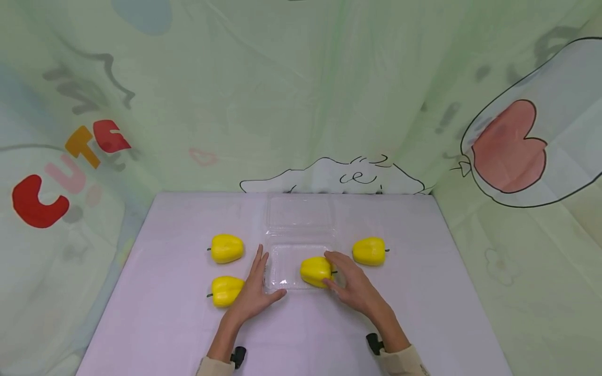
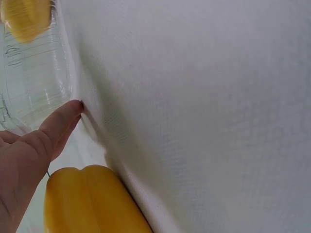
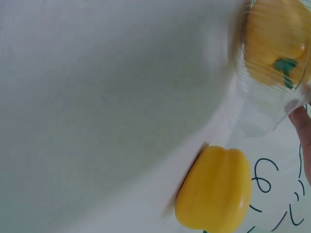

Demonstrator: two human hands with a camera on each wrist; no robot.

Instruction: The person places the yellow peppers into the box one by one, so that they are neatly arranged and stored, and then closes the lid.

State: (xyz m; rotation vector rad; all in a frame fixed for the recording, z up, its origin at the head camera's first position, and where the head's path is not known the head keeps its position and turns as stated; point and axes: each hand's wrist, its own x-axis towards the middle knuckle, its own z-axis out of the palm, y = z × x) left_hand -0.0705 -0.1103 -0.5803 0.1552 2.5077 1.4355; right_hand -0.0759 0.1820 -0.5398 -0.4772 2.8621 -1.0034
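My right hand [image 1: 354, 284] holds a yellow bell pepper [image 1: 315, 271] by its stem end, thumb on the near side and fingers on the far side. This pepper lies within the right half of a clear plastic clamshell box [image 1: 284, 266], and its green stem shows through the wall in the right wrist view. At the box's left side my left hand [image 1: 254, 295] stands with fingers extended and thumb spread. One of its fingertips [image 2: 75, 106] is right at the box's lower edge. Left of that hand sit two more yellow peppers, a far one [image 1: 227, 248] and a near one [image 1: 226, 291] partly behind the hand.
Another yellow pepper [image 1: 369, 251] sits on the table right of the box. The box's clear lid [image 1: 299, 211] lies folded back toward the rear. A pale cloth covers the table [image 1: 155, 324], and printed fabric curtains [image 1: 282, 104] rise behind it and at both sides.
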